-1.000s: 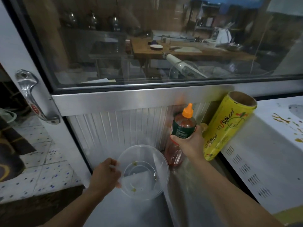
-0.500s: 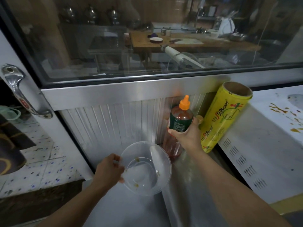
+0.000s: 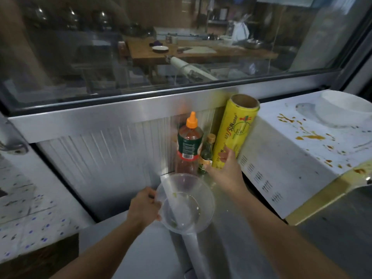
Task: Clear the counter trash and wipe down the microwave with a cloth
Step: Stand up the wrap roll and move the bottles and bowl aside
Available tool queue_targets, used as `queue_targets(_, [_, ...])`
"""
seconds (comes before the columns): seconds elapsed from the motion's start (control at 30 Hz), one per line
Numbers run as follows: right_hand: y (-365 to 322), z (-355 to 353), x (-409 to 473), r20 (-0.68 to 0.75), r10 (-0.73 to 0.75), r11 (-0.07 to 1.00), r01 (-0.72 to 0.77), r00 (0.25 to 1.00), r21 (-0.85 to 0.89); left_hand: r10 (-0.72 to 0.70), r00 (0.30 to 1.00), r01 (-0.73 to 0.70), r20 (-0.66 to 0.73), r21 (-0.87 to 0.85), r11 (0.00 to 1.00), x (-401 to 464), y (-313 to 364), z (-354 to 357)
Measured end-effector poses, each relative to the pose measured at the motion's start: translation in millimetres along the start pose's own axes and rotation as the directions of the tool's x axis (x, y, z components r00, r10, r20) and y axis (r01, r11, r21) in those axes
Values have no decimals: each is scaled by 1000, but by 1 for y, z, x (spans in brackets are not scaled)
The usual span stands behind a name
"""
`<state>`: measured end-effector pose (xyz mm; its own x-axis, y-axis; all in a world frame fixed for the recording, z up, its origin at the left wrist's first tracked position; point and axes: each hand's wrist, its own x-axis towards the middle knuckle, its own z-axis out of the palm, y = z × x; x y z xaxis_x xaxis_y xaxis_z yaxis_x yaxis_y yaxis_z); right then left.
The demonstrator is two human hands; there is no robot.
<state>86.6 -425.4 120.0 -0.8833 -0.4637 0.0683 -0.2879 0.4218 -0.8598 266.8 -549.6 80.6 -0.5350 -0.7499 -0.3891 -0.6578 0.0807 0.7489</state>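
Bowl in hand, roll next

Your left hand (image 3: pixel 144 206) grips the plastic bowl (image 3: pixel 186 202); your open right hand (image 3: pixel 223 170) could topple the cling-wrap roll (image 3: pixel 234 131) onto the bottles.

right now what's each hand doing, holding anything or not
Left hand: grips the rim of the clear plastic bowl.
Right hand: fingers on the yellow wrap roll; whether it grips it cannot be told.

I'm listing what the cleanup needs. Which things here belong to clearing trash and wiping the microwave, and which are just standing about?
Part of the job: clear plastic bowl held by the left hand; stained microwave.

Just standing about: sauce bottle, small dark bottle, yellow wrap roll by the right hand.
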Motion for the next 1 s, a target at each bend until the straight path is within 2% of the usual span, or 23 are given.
queue_targets(0.3, [32, -26, -27, -66, 99, 994, -102, 993, -40, -22, 998, 28, 51, -110, 994, 17, 4, 43])
queue_targets(0.47, [38, -30, -38, -74, 130, 986, -137, 989, -99, -40, 995, 47, 86, -83, 995, 20, -2, 48])
queue_targets(0.6, [30, -36, -45, -72, 147, 980, -156, 986, -125, 65, 994, -67, 93, 22, 997, 13, 5, 38])
queue_targets(0.73, [11, -48, -54, -101, 135, 980, -148, 986, -134, 246, 967, -250, 60, 61, 966, 2, 29, 21])
queue_targets(0.83, [-4, -59, -62, -140, 116, 981, -135, 983, -140, 352, 934, -354, 57, 31, 935, -5, 51, 12])
queue_targets(1.0, [-24, -84, -75, -219, 85, 977, -125, 972, -173, 485, 864, -479, 132, -78, 875, -26, 90, 6])
